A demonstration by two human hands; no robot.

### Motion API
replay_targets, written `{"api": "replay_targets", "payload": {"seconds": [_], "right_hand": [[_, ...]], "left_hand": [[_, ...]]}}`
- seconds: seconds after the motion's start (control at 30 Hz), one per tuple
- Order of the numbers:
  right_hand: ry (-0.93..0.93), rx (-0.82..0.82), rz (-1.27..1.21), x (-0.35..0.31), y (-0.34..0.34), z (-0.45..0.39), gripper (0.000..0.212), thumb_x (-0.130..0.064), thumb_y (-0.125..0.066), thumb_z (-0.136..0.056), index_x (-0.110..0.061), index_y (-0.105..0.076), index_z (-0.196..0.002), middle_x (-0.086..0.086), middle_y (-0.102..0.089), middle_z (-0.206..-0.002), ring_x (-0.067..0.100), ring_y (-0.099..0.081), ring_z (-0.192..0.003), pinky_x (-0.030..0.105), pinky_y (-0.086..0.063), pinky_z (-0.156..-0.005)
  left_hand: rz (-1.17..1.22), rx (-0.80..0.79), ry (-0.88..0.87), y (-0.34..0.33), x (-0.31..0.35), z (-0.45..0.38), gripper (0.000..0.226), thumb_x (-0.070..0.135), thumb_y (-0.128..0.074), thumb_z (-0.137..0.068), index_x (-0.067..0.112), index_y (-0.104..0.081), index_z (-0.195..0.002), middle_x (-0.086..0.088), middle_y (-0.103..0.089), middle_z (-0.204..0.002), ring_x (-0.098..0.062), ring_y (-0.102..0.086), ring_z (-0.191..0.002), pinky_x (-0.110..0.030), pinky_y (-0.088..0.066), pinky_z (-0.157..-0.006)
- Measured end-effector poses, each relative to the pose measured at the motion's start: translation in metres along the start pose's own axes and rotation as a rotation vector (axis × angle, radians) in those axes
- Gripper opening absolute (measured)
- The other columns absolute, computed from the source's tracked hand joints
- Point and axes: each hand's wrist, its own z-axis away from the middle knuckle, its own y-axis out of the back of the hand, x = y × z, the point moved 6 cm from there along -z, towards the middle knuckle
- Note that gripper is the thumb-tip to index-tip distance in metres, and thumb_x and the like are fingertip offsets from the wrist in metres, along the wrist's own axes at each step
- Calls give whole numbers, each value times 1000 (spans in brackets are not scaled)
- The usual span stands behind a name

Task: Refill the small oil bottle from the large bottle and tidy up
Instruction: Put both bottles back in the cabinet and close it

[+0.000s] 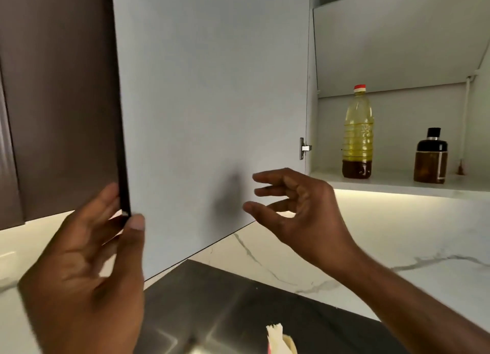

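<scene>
- Left hand (87,263) pinching the free edge of the open cupboard door (212,109)
- Right hand (297,207) empty, fingers loosely spread, just short of the shelf (397,185)
- Likely fetching or stowing; reach in next
- Upright, apart: large bottle (358,138), small bottle (431,158)
- Below: marble counter (397,250), steel surface (212,300)

Left hand (87,250) grips the open cabinet door's (212,114) edge; right hand (297,207) hangs open, empty. Beyond it, large bottle (358,136) and small bottle (431,157) stand on the shelf (397,182).
</scene>
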Motion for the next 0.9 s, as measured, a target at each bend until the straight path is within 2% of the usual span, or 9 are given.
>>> {"api": "replay_targets", "payload": {"seconds": [0.03,0.17,0.27,0.4,0.5,0.6,0.7,0.8,0.9], "right_hand": [[5,-1,-20,-5,-6,2,48,-37,-90,-78,-32,-74,-123,-14,-78,-107,0,-76,-88,16,-61,-73],[29,-19,-55,-26,-19,9,51,-34,-90,-79,-26,-73,-127,-11,-77,-110,-4,-74,-94,10,-57,-73],[26,-11,-79,-34,-20,15,51,-34,-91,-79,-24,-74,-126,-11,-78,-109,-4,-74,-95,12,-58,-73],[35,31,-118,-46,-10,28,49,-37,-88,-79,-21,-75,-123,-13,-79,-110,1,-75,-101,21,-63,-77],[42,143,-215,-57,14,41,46,-41,-83,-79,-15,-76,-117,-8,-81,-105,12,-79,-95,36,-67,-77],[94,227,-213,-69,46,59,47,-45,-81,-81,-12,-77,-115,-4,-81,-108,20,-79,-98,46,-67,-75],[128,269,-192,-78,80,79,49,-49,-82,-79,-14,-76,-113,1,-80,-109,24,-79,-100,42,-65,-76],[144,302,-147,-81,115,95,41,-37,-86,-81,-10,-75,-111,4,-81,-104,26,-79,-96,35,-63,-77],[152,339,-98,-82,151,106,32,-27,-85,-82,-10,-76,-108,5,-81,-100,27,-79,-90,36,-64,-76]], "left_hand": [[29,22,51,-4,4,1,54,49,-70,-93,36,-61,-144,14,-71,-136,-11,-70,-123,-45,-60,-101],[89,62,12,-13,35,12,46,33,-70,-92,25,-69,-138,17,-76,-118,-2,-75,-104,-29,-63,-86],[116,77,-5,-12,45,16,41,21,-75,-94,20,-71,-136,12,-77,-115,-10,-77,-103,-17,-61,-83],[200,67,-92,-24,73,36,41,19,-79,-90,15,-72,-130,5,-79,-111,-19,-77,-97,-22,-60,-77],[223,21,-218,-35,98,53,42,16,-82,-86,8,-72,-126,3,-78,-110,-14,-78,-96,-22,-62,-77],[224,-32,-340,-53,126,75,41,21,-85,-85,4,-74,-121,1,-79,-109,-17,-79,-95,-28,-65,-78],[203,-65,-457,-80,151,99,40,15,-89,-82,0,-76,-117,-2,-80,-104,-15,-78,-91,-28,-63,-76],[200,-82,-477,-112,172,121,37,20,-92,-82,3,-79,-112,-1,-81,-99,-13,-76,-87,-30,-62,-75],[271,-103,-475,-143,190,138,36,25,-89,-86,2,-79,-111,-3,-80,-97,-15,-75,-86,-32,-61,-78]]}}
